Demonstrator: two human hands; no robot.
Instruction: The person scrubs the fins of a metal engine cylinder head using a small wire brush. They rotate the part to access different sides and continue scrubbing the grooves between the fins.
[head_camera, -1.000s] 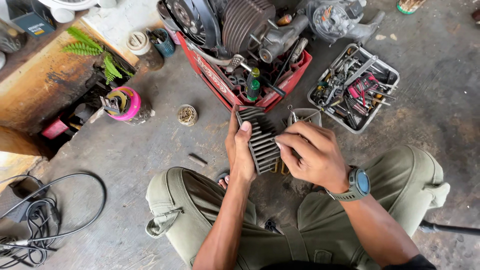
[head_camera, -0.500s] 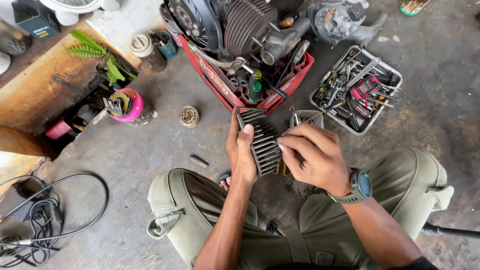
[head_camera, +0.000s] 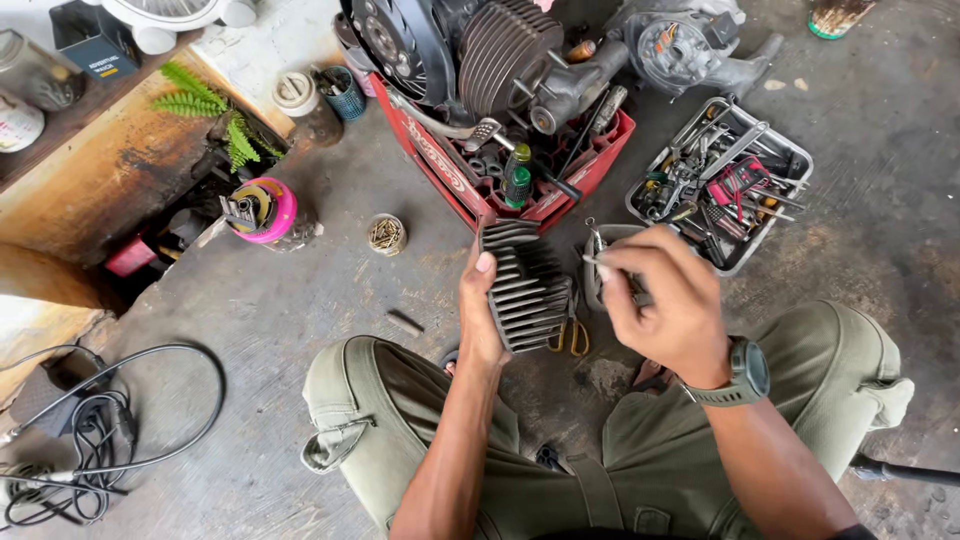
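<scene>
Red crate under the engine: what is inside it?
The red crate holds a green-handled screwdriver, dark sockets and long tools. The engine resting on top covers its rear half.

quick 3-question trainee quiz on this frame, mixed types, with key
1. True or false: the left hand holds the dark finned metal cylinder head.
2. Where does the grey metal tray of hand tools lie relative to the red plastic crate: A) to the crate's left, B) to the crate's right, C) inside the crate?
3. Fill in: the right hand pinches a thin ____ tool at its fingertips.

Key: 1 true; 2 B, in the head view; 3 metal, its exact kind too small to tell.
</scene>
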